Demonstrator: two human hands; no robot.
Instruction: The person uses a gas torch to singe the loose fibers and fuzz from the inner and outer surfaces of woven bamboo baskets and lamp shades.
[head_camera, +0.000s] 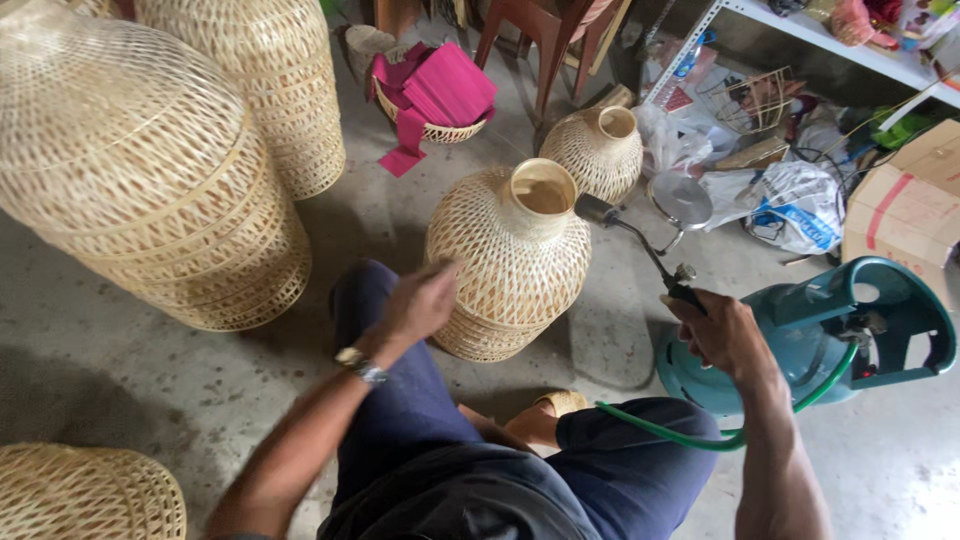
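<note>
Right hand gripped round gas torch, nozzle at woven bottle-shaped basket mouth. Left hand, blurred, touching basket's side at 9 o'clock; grip unclear. Teal gas cylinder at 3 o'clock, green hose trailing.

Seated low, knees bent and spread, dark blue trousers over both legs, one bare foot tucked in between. Left arm bare, stretched forward and up from the lower left, wristwatch on the wrist. Left hand blurred, fingers loosely curled, reaching towards the woven side just ahead; contact too blurred to tell. Right arm bare, rising from the bottom right edge, elbow low, forearm nearly upright. Right hand closed in a fist around a slim dark handle, knuckles up, thumb side turned towards the left hand. Hands well apart, at about the same height.
</note>
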